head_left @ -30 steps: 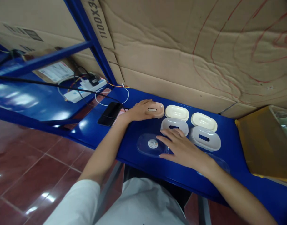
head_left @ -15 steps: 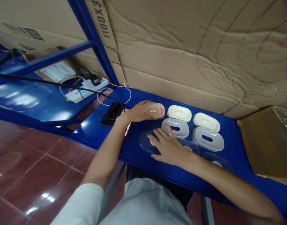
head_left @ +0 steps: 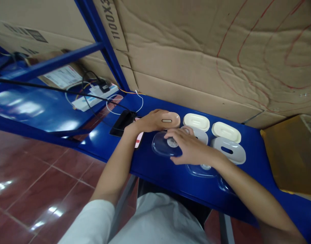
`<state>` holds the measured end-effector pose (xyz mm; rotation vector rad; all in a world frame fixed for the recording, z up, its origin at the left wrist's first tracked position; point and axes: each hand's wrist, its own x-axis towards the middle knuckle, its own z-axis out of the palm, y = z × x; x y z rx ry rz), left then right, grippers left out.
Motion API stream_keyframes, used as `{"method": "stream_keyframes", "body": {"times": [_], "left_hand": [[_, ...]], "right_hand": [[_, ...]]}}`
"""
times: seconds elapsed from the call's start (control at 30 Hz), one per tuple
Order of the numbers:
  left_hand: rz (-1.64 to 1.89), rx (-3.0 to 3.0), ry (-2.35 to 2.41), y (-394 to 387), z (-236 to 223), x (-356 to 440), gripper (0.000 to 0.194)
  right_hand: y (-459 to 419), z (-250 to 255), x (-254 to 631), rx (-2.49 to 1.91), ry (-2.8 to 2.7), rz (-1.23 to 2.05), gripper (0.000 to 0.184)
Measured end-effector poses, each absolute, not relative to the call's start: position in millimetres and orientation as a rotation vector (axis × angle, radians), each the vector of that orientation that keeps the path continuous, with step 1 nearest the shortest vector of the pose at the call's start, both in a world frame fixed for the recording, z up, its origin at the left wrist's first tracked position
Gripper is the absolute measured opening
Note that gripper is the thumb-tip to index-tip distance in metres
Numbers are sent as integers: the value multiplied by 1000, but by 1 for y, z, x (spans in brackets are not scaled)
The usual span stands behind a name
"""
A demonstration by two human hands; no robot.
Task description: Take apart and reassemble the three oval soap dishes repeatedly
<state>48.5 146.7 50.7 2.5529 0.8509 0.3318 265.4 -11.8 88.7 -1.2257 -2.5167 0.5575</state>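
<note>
My left hand [head_left: 153, 120] is closed round the left end of a peach oval soap dish [head_left: 174, 119] with a slot in its middle. In my right hand [head_left: 189, 147] is a clear plastic lid [head_left: 161, 145] with a round white label, gripped by its right end and just in front of the peach dish. Partly behind my right fingers lies a pale grey slotted dish [head_left: 202, 135]. A second grey dish [head_left: 234, 154] lies to its right. Two cream dishes [head_left: 196, 121] [head_left: 226, 131] stand behind these. Under my right forearm are more clear lids [head_left: 200, 171] [head_left: 224, 184], partly hidden.
A phone with a lit screen [head_left: 139, 137] and a black device [head_left: 121, 123] lie left of my left hand. Cables run to a power strip [head_left: 94, 96]. A cardboard box [head_left: 287, 159] stands at the right. Tall cardboard [head_left: 186, 51] backs the blue table [head_left: 150, 169].
My right hand has closed on the leftmost clear lid and lifted it a little from the table. My left hand stays on the peach soap dish.
</note>
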Motion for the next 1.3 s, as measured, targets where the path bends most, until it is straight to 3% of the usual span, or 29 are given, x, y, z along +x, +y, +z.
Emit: {"method": "stream_keyframes", "body": {"times": [0.1,0.27,0.4,0.97,1.3], "left_hand": [[280,2496,775,145,53,43,70],[334,2381,885,148,50,30,112],[344,2256,924,152,46,22,121],[382,2394,827,149,46,24,96],[345,2369,869,150,49,25,97]], "right_hand": [[14,94,279,-1291,-2420,494,67],[59,81,292,-1332,-2375,350,68],[81,72,287,-1384,-2439,418,67],[109,62,269,-1321,-2547,527,67],[107,67,261,-1342,-2599,509,66]]}}
